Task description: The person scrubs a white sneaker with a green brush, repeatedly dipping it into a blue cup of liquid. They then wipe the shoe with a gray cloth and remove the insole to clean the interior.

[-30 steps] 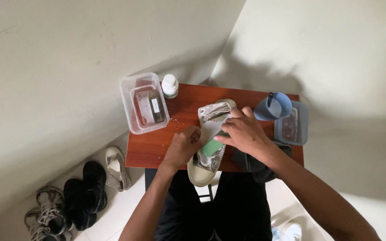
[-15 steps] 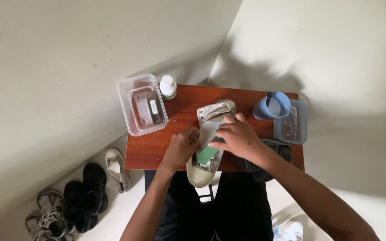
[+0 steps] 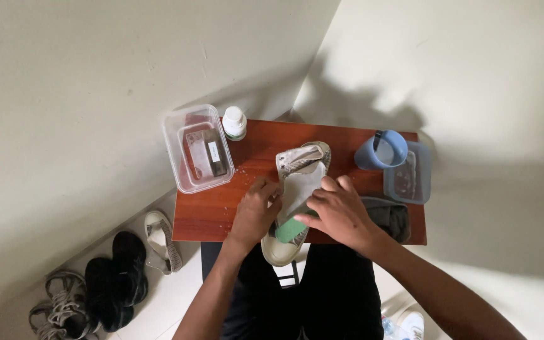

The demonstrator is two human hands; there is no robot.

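The right hand's grip (image 3: 341, 214) is pinched on a green sponge (image 3: 291, 230), pressing it to the pale shoe (image 3: 297, 189); the left hand (image 3: 256, 211) clasps the shoe's side, fingers curled over it. The shoe lies lengthwise on the red-brown worktop (image 3: 215, 211), its toe hanging over the near edge. Against half a second ago, the sponge sits slightly nearer the toe; the shoe has not shifted. A clear plastic box (image 3: 198, 148) at the back left corner holds a brush-like block. A white bottle (image 3: 234, 122) stands beside it. A blue cup (image 3: 382, 150) touches a shallow clear tray (image 3: 410, 176) at the right edge. Bare worktop lies left of the shoe. Other shoes (image 3: 105, 280) sit on the floor.
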